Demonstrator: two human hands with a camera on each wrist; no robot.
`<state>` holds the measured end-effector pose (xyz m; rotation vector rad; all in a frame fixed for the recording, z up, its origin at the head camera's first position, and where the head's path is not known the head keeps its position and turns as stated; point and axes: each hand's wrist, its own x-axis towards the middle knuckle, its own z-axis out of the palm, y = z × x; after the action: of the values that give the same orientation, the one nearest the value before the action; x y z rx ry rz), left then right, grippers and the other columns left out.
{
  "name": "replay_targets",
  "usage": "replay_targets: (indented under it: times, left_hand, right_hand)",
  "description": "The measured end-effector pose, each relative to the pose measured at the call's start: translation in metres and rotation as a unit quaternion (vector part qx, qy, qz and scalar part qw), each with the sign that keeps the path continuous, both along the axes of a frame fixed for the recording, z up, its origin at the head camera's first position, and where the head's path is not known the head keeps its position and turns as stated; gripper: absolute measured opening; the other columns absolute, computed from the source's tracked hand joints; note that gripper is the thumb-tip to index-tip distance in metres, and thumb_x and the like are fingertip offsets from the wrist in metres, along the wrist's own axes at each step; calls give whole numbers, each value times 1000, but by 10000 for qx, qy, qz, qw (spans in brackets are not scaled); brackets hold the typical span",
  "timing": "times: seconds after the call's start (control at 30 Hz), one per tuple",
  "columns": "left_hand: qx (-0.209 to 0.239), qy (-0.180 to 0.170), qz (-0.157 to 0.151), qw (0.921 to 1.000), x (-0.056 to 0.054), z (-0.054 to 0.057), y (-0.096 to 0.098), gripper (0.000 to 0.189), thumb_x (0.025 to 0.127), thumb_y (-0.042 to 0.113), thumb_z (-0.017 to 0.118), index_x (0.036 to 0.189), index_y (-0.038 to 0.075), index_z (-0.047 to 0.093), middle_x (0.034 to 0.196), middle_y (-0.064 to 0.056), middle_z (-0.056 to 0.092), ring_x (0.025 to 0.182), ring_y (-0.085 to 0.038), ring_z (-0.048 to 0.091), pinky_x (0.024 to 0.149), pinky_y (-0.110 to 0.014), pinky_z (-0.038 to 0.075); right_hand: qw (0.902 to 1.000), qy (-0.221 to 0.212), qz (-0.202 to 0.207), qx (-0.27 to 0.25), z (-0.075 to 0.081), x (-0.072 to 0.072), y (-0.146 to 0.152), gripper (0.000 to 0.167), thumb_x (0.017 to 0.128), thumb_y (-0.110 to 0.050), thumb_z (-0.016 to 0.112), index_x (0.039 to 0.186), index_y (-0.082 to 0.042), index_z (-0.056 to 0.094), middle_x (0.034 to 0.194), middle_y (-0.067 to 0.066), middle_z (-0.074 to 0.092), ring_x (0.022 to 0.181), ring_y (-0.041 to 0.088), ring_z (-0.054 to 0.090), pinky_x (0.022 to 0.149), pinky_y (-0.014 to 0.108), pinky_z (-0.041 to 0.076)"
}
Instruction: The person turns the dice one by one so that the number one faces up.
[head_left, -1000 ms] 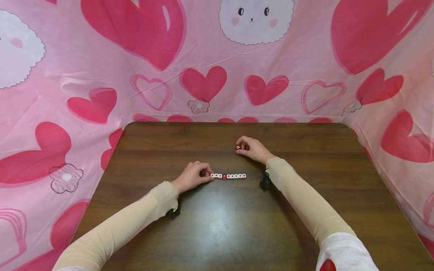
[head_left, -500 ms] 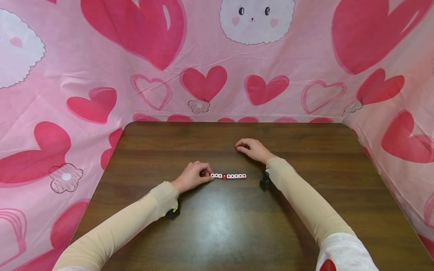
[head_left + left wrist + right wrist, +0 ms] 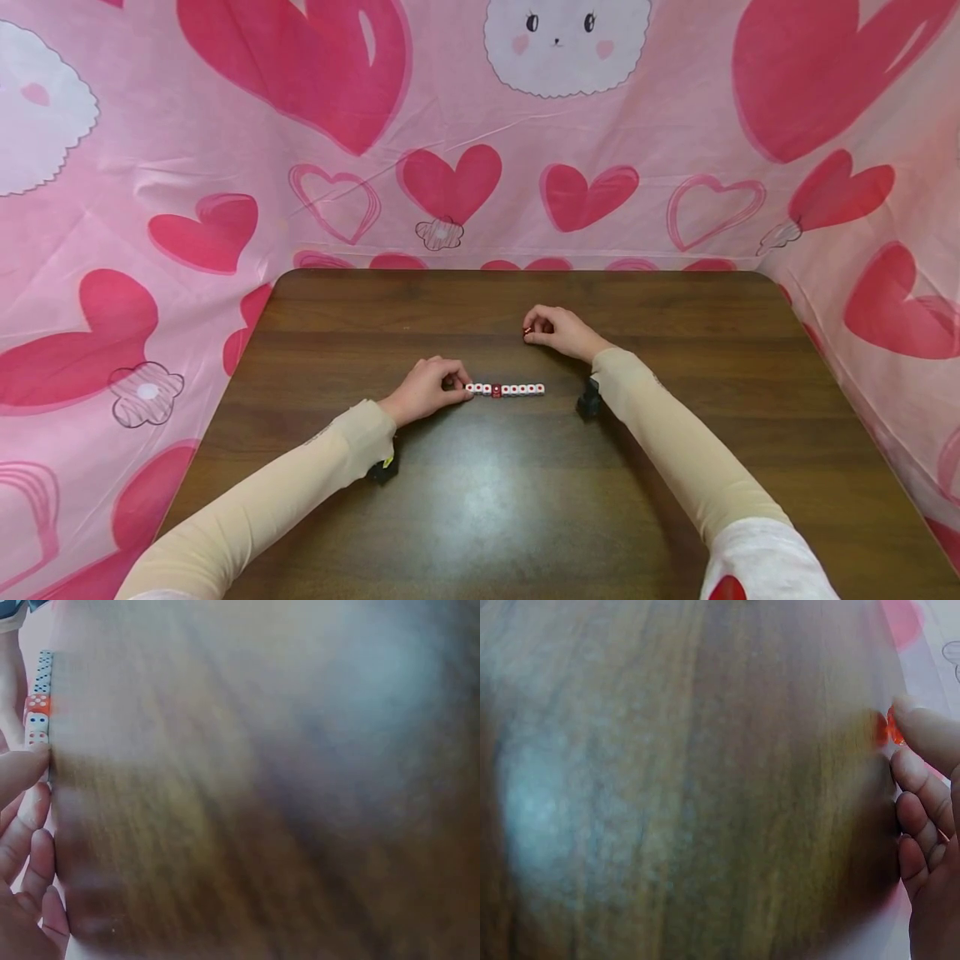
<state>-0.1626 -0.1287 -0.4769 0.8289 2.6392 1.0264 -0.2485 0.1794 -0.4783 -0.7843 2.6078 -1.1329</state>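
In the head view a straight row of white dice (image 3: 522, 390) lies near the middle of the table, with one red die (image 3: 497, 391) among them. At the row's left end my left hand (image 3: 423, 392) pinches the last white die between thumb and finger. The left wrist view shows the thumb (image 3: 22, 771) against that end, the red die in the row (image 3: 38, 703) farther along. Behind the row and to the right, my right hand (image 3: 566, 335) pinches a separate red die (image 3: 528, 332) in its fingertips. The right wrist view shows this translucent red die (image 3: 897, 726) partly hidden by the thumb.
The brown wooden table (image 3: 480, 500) carries a bright glare in front of the row. A pink cloth with hearts (image 3: 450, 187) hangs behind and at both sides. A dark wrist camera (image 3: 588, 400) sits under the right cuff, close to the row's right end.
The fingers of my right hand shifted over the red die, covering it more, then uncovered it again with it turned slightly. My left hand and the row stayed in place.
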Motion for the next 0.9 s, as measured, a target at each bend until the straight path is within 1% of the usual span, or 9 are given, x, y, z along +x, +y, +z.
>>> replay_targets:
  times: [0.17, 0.27, 0.4, 0.5, 0.6, 0.7, 0.9]
  left_hand:
    - [-67, -135, -2, 9999, -1, 1, 0, 9, 91, 21, 83, 94, 18, 74, 83, 11, 71, 85, -10, 58, 87, -39, 42]
    - [-40, -156, -15, 9999, 0, 2, 0, 9, 91, 21, 83, 94, 18, 75, 84, 11, 71, 85, -10, 58, 85, -38, 43]
    - [-52, -195, 0, 9998, 1, 3, 1, 9, 91, 20, 83, 94, 18, 75, 84, 11, 71, 86, -11, 58, 85, -37, 43]
    - [-57, -228, 13, 9997, 0, 2, 1, 8, 92, 21, 82, 95, 18, 75, 84, 11, 71, 86, -11, 58, 86, -38, 43]
    - [-46, -208, 14, 9998, 0, 1, 2, 9, 91, 20, 82, 96, 18, 75, 84, 11, 71, 86, -11, 59, 87, -39, 43]
    - [-42, -193, 22, 9998, -1, 1, 2, 9, 91, 21, 83, 95, 18, 75, 84, 11, 71, 86, -11, 59, 86, -38, 43]
    - [-12, -167, 34, 9999, 0, 2, 1, 9, 91, 21, 83, 94, 18, 75, 83, 12, 71, 85, -10, 58, 86, -37, 42]
  right_hand:
    - [9999, 98, 114, -56, 1, 1, 0, 20, 91, -6, 80, 103, -5, 64, 78, 2, 61, 74, 16, 54, 75, 33, 44]
    - [9999, 101, 122, -37, 0, 1, 0, 21, 90, -6, 81, 104, -4, 64, 78, 2, 61, 76, 16, 55, 76, 33, 44]
    - [10000, -92, 14, -2, 0, 0, 2, 22, 93, -13, 79, 109, -5, 67, 82, 1, 63, 79, 17, 57, 79, 34, 46]
    - [9995, -275, -151, 68, -1, -1, 5, 19, 98, -19, 74, 112, -8, 70, 87, 0, 68, 83, 17, 59, 81, 34, 47]
    - [9990, -357, -212, 164, 0, -1, 8, 18, 100, -21, 71, 114, -9, 74, 93, 0, 72, 88, 17, 61, 84, 36, 48]
    - [9987, -408, -195, 235, 2, -1, 8, 19, 99, -21, 73, 114, -9, 76, 95, 0, 72, 90, 19, 61, 85, 37, 48]
    - [9984, -443, -225, 272, -1, -3, 8, 20, 96, -18, 77, 113, -8, 76, 91, 1, 69, 87, 18, 58, 82, 35, 47]
